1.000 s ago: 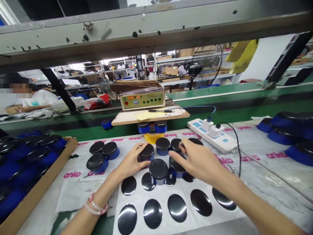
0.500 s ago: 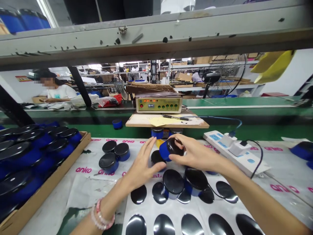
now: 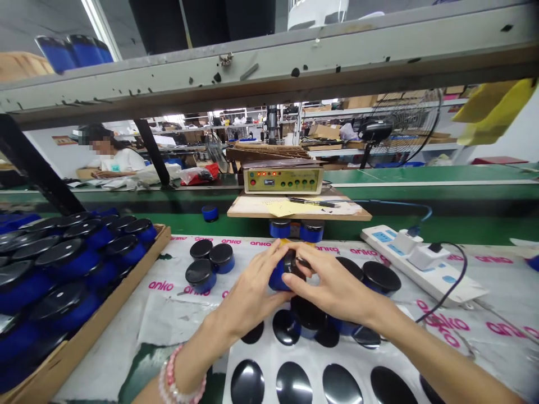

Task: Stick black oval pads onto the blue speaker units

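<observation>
Both of my hands are on one blue round canister with a black top (image 3: 277, 277), tilted on its side above the bench. My left hand (image 3: 252, 283) cups its left side, fingers pressed along it. My right hand (image 3: 330, 278) grips the black end with thumb and fingers; its fingertips partly hide that end. Just below stand more black-topped canisters (image 3: 309, 314), partly covered by my right hand. They rest on a white sheet (image 3: 263, 359) carrying rows of glossy black discs (image 3: 293, 382). Left of my hands, three more canisters (image 3: 201, 275) stand together.
A cardboard tray (image 3: 143, 264) full of canisters lies at the left. A power strip (image 3: 425, 264) with plugs and cables is at the right. Ahead, a control box (image 3: 283, 179) sits on a small wooden shelf (image 3: 252, 209). A shelf beam (image 3: 261, 67) crosses overhead. Another person (image 3: 122, 160) sits beyond.
My left hand has closed in from the left onto the canister, which my right hand was holding alone. The canister has moved slightly left and down relative to the bench; the view has shifted.
</observation>
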